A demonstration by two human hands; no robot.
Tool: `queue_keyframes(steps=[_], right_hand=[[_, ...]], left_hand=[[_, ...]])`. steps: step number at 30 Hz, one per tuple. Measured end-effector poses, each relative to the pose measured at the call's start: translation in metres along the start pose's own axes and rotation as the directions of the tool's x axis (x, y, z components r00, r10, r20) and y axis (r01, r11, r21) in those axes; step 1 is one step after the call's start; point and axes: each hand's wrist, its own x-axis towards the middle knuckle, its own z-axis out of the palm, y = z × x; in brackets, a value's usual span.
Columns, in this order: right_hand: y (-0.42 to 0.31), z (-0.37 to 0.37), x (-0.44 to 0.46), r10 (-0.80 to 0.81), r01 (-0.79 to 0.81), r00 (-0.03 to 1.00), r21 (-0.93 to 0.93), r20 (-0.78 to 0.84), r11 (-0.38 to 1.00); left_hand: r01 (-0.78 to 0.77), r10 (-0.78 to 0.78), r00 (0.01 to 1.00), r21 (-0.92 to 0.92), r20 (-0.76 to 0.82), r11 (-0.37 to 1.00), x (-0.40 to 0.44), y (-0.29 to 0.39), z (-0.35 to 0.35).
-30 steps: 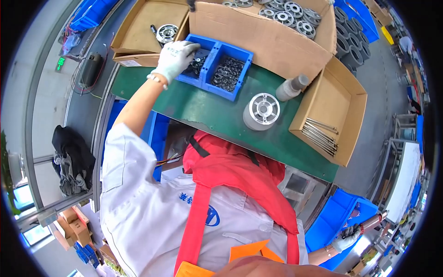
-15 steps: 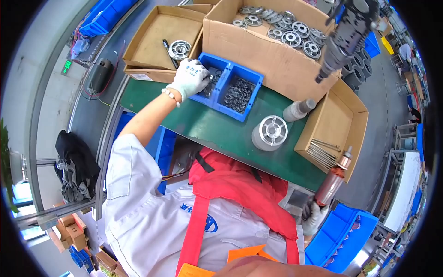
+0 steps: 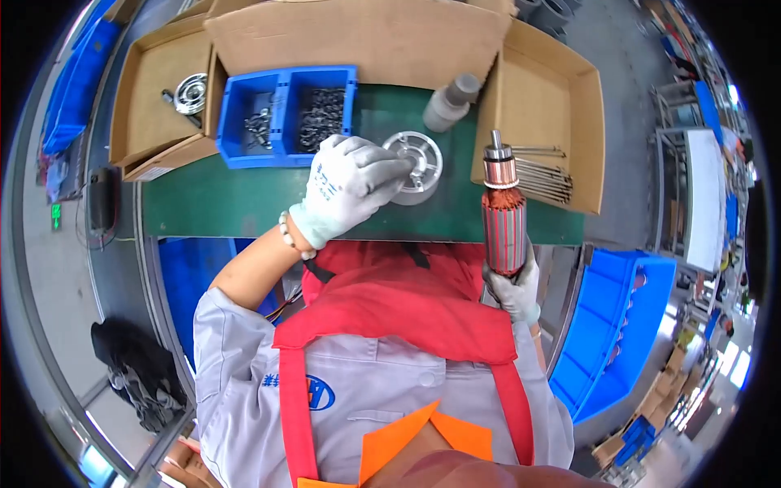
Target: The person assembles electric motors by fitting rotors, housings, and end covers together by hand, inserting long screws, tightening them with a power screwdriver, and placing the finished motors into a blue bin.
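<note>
My right hand (image 3: 517, 286), in a grey-white glove, is wrapped round the lower end of a motor armature (image 3: 504, 224), held upright with its copper commutator and shaft pointing up. My left hand (image 3: 351, 180), also gloved, has its fingers pinched together at the spoked top of a silver metal cylinder (image 3: 425, 154) on the green bench. Whatever is between those fingertips is hidden. Behind the left hand stands a blue two-part bin (image 3: 286, 122) with small dark parts in both compartments.
A grey bottle-shaped piece (image 3: 446, 110) stands behind the cylinder. On the right, a cardboard tray (image 3: 545, 89) contains long metal rods (image 3: 533, 183). Another cardboard tray (image 3: 150, 106) at the left holds a metal disc (image 3: 191, 93). A blue bin (image 3: 606, 325) sits right of the bench.
My left hand has left the blue bin and moved right to the top of the metal cylinder. My right hand has brought the armature closer to the bench. The head view has turned.
</note>
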Motion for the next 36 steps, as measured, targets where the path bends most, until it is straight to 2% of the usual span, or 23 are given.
queue_keyframes(steps=[2,5,6,7,8,10,11,12,13,14,15,17,18,20,21,22,23,24,27,28,29,30,36], right_hand=[[-0.005,-0.001,-0.004,0.017,-0.017,1.0,0.085,0.011,0.996],[-0.01,0.002,-0.006,-0.139,0.14,0.99,0.029,-0.039,0.99],[-0.011,0.005,-0.007,-0.226,0.229,0.969,0.018,-0.103,0.973],[-0.001,-0.002,-0.009,-0.141,0.143,0.99,0.104,-0.025,0.984],[0.005,-0.001,-0.008,-0.14,0.142,0.99,0.103,-0.029,0.984],[0.012,0.005,0.004,-0.349,0.344,0.93,0.059,0.113,0.937],[0.018,0.01,0.011,-0.422,0.416,0.897,0.074,0.127,0.906],[0.01,0.013,0.019,-0.517,0.546,0.835,-0.167,0.191,0.821],[-0.002,0.015,0.027,-0.541,0.574,0.818,-0.2,0.196,0.794],[-0.011,0.015,0.033,-0.565,0.6,0.799,-0.232,0.203,0.765],[-0.01,0.015,0.031,-0.518,0.526,0.85,-0.164,0.091,0.834],[-0.017,-0.013,0.036,-0.564,0.563,0.825,-0.122,0.031,0.817],[-0.025,-0.02,0.034,-0.552,0.548,0.834,-0.117,0.001,0.828],[-0.033,-0.012,0.035,-0.522,0.522,0.853,-0.069,0.015,0.85],[-0.04,0.001,0.038,-0.549,0.547,0.835,0.057,0.041,0.835],[-0.045,0.009,0.043,-0.578,0.56,0.813,0.184,0.063,0.808],[-0.041,0.006,0.052,-0.626,0.618,0.769,0.096,0.13,0.78],[-0.039,0.01,0.052,-0.578,0.562,0.81,0.149,0.102,0.814],[-0.035,0.002,0.051,-0.57,0.552,0.811,0.151,0.13,0.82],[-0.034,0.002,0.05,-0.578,0.558,0.805,0.16,0.132,0.814],[-0.031,0.002,0.049,-0.586,0.565,0.8,0.17,0.126,0.808],[-0.03,0.002,0.047,-0.579,0.558,0.806,0.171,0.121,0.812],[-0.038,0.006,0.048,-0.581,0.562,0.802,0.157,0.137,0.812]], left_hand=[[-0.106,0.111,0.994,0.17,-0.019,0.98,-0.001,-0.006,0.014],[-0.117,0.135,0.989,0.248,-0.055,0.962,-0.002,0.005,0.013],[-0.073,0.073,0.997,0.041,0.013,0.996,-0.002,0.016,0.008],[0.028,-0.01,0.996,-0.209,0.087,0.977,-0.005,0.033,0.013],[0.146,-0.075,0.982,-0.433,0.175,0.889,-0.004,0.051,0.022],[0.433,-0.229,0.899,-0.835,0.373,0.34,0.009,0.086,0.053],[0.492,-0.25,0.853,-0.867,0.459,0.084,0.017,0.101,0.065],[0.515,-0.242,0.803,-0.839,0.544,-0.178,0.023,0.109,0.072],[0.53,-0.329,0.78,-0.842,0.532,-0.104,0.031,0.11,0.065],[0.437,-0.401,0.777,-0.874,0.486,-0.214,0.037,0.116,0.065],[0.412,-0.439,0.815,-0.911,0.379,-0.022,0.036,0.11,0.076],[0.421,-0.449,0.864,-0.816,0.227,0.397,0.036,0.095,0.088],[0.418,-0.457,0.862,-0.818,0.22,0.395,0.036,0.091,0.095],[0.342,-0.348,0.924,-0.749,0.159,0.567,0.032,0.084,0.109],[0.317,-0.31,0.941,-0.673,0.135,0.669,0.032,0.086,0.109],[0.294,-0.226,0.956,-0.633,0.189,0.716,0.035,0.088,0.105],[0.237,-0.17,0.971,-0.643,0.165,0.728,0.029,0.084,0.11],[0.179,-0.115,0.983,-0.654,0.141,0.735,0.022,0.081,0.115],[0.119,0.002,0.98,-0.595,0.198,0.795,0.01,0.068,0.052],[0.082,-0.048,0.996,-0.563,0.074,0.822,0.003,0.054,0.044],[0.13,-0.108,0.991,-0.339,0.085,0.932,0.006,0.04,0.03],[0.162,-0.169,0.984,-0.11,-0.057,0.981,0.013,0.033,0.023],[0.238,-0.258,0.966,-0.274,-0.037,0.932,-0.008,-0.009,0.046]])
